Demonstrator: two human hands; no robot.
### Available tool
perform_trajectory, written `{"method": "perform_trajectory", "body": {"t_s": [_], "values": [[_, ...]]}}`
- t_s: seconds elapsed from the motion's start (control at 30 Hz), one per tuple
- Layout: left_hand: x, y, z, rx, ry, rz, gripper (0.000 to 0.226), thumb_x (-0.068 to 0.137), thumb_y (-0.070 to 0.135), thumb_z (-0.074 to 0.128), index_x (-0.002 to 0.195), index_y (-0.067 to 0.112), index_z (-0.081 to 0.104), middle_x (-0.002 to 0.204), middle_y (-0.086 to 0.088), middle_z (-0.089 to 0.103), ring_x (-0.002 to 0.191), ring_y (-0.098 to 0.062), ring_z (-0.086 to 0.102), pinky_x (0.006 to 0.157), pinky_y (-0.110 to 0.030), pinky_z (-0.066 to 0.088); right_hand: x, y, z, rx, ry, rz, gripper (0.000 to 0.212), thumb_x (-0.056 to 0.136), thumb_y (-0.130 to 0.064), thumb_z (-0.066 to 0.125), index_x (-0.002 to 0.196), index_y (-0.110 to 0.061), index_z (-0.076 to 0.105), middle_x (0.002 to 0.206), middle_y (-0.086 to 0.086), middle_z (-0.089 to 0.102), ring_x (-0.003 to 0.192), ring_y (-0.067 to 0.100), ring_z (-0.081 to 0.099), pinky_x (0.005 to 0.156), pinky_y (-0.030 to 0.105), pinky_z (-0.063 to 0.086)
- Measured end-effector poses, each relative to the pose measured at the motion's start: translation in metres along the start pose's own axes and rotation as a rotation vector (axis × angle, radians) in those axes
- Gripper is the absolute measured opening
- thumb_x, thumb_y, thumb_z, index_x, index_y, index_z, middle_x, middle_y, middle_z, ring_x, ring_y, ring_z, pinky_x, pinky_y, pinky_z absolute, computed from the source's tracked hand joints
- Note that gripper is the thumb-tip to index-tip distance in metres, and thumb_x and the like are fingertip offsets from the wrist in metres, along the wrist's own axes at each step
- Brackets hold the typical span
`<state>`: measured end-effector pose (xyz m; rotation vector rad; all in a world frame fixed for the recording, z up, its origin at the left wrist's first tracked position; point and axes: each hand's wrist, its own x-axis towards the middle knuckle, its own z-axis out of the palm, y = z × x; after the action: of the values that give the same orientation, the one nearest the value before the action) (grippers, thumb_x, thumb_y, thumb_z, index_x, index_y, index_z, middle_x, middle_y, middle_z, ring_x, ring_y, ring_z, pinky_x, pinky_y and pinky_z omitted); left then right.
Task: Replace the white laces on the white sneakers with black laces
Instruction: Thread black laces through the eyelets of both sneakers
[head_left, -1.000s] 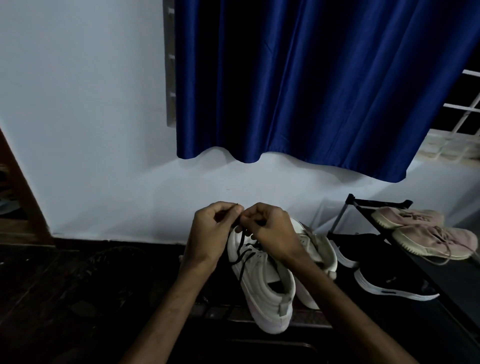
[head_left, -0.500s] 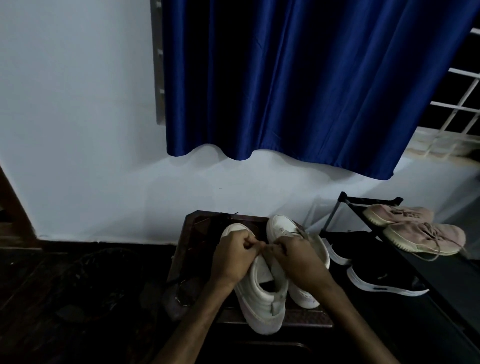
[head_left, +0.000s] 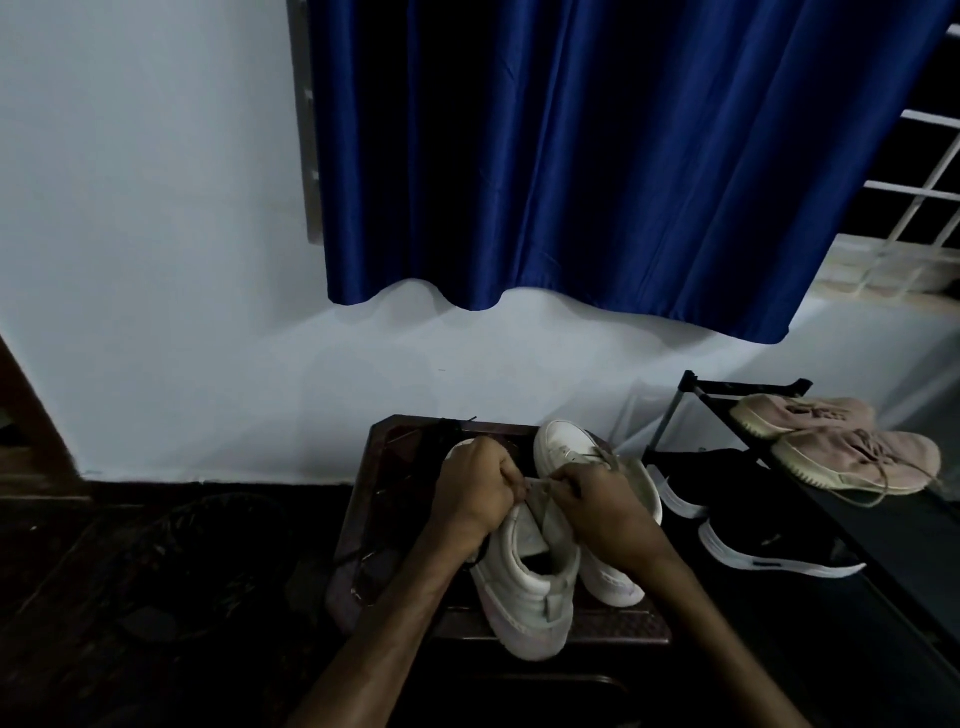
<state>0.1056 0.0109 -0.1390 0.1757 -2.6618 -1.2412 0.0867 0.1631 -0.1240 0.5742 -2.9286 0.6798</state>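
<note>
A white leather high-top sneaker (head_left: 524, 597) stands heel-first on a small dark brown table (head_left: 363, 519). Above its tongue the left hand (head_left: 475, 488) and right hand (head_left: 597, 512) meet, the hands' fingers curled and pinching a thin lace (head_left: 535, 483), its colour unclear. A second white sneaker (head_left: 566, 441) stands just beside it, and a deep blue satin curtain (head_left: 597, 156) hangs beyond.

The person's left arm (head_left: 395, 634) and right arm (head_left: 717, 623) are bare from the lower edge of the view up to the wrists beside the sneaker (head_left: 524, 608). They are slim, with tendons showing. Above the sneaker, the left hand (head_left: 475, 486) and right hand (head_left: 597, 512) are bare too. A dark loop (head_left: 475, 560) sits at the left wrist; band or lace cannot be told.
</note>
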Motion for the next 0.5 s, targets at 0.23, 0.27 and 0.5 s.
{"method": "perform_trajectory", "body": {"t_s": [0.23,0.27,0.5], "values": [[0.0009,-0.0074,0.0057,-0.091,0.066,-0.054,0.031,0.066,0.014,0.079,0.073,0.028,0.051,0.078,0.002,0.072,0.080,-0.016,0.068,0.074,-0.036,0.053,-0.0008,-0.0013,-0.0002,0.008,-0.008,0.019,0.023,0.094,-0.021,0.052,0.095,-0.008,0.071,0.092,0.013,0.072,0.090,0.029,0.064,0.077,0.035,0.046],[0.0015,-0.0083,0.0050,-0.092,0.071,-0.070,0.035,0.067,0.014,0.079,0.072,0.029,0.048,0.080,0.002,0.072,0.082,-0.017,0.067,0.073,-0.034,0.052,-0.0003,-0.0013,-0.0002,0.001,-0.007,0.021,0.023,0.094,-0.021,0.052,0.096,-0.008,0.071,0.093,0.014,0.072,0.091,0.029,0.064,0.078,0.035,0.045],[0.0028,-0.0062,0.0016,0.014,0.068,-0.083,0.033,0.076,0.014,0.074,0.075,0.027,0.044,0.093,-0.001,0.068,0.091,-0.022,0.064,0.071,-0.027,0.045,0.0042,0.0015,0.0057,-0.054,-0.003,0.042,0.024,0.093,-0.020,0.052,0.095,-0.005,0.070,0.096,0.015,0.071,0.096,0.031,0.063,0.080,0.035,0.045]]}}
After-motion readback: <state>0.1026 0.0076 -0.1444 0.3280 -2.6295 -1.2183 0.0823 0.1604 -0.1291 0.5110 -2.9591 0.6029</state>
